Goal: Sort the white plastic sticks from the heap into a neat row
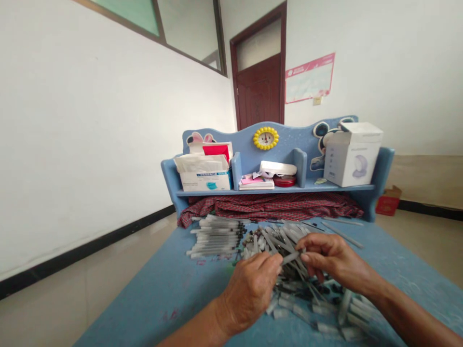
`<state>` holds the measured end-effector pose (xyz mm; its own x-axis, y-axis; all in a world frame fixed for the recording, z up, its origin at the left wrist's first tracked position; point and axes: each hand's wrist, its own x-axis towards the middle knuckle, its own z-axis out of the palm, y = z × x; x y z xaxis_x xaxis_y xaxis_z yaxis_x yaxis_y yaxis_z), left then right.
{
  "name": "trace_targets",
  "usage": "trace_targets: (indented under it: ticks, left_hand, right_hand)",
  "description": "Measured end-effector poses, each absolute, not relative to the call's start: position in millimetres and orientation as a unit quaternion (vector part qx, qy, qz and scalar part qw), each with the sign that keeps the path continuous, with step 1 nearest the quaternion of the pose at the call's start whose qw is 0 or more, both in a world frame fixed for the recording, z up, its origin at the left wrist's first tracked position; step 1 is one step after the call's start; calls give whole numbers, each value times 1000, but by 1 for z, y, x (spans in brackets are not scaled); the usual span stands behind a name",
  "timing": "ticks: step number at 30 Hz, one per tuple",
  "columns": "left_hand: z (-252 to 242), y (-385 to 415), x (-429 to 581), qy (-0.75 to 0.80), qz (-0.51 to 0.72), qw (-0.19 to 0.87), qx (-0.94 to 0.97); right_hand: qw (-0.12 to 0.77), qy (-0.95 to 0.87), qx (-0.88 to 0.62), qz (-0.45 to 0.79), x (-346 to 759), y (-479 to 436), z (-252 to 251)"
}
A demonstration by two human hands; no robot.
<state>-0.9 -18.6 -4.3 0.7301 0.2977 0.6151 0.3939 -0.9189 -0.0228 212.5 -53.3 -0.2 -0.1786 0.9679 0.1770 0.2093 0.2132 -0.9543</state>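
Note:
A frosted, translucent pen point(290, 258) is held between my hands above a loose pile. My left hand point(252, 285) is closed on its left end, the fingertips partly hidden. On its right end my right hand point(331, 260) pinches with thumb and forefinger. Underneath lies a jumbled heap of pen barrels and thin refills point(278, 238). To the left, several pens point(216, 238) lie stacked side by side, their dark ends facing right. Short translucent pen caps point(325, 308) are scattered below and beside my right hand, slightly blurred.
Everything lies on a blue desk point(152, 294). A blue shelf point(269, 192) along its back holds a box of papers point(204, 178), a red tin point(284, 181) and a white box point(352, 156). Below it lies a bundled checked cloth point(267, 207). Loose thin rods point(342, 233) lie at the back right.

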Motion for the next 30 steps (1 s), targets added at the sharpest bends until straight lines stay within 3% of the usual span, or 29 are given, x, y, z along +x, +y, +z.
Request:
trace_targets:
  ticks: [8, 13, 18, 23, 28, 30]
  left_hand:
    - [-7, -16, -1, -182, -322, 85, -925]
    - [-7, -15, -1, -183, -323, 81, -925]
    - [-9, -13, -1, -180, -317, 75, -928]
    - [-9, -13, -1, -176, -315, 78, -929]
    - [-8, -14, 0, -172, -318, 79, -929]
    - [-9, -13, 0, -167, -320, 80, -929]
  right_hand:
    - [428, -698, -505, 272, 209, -55, 3]
    - [415, -659, -489, 392, 210, -54, 2]
    - [405, -692, -513, 305, 209, -54, 1]
    - [385, -656, -505, 408, 208, -54, 2]
    - [384, -685, -527, 325, 208, -52, 2]
    - [378, -675, -526, 353, 209, -52, 2]
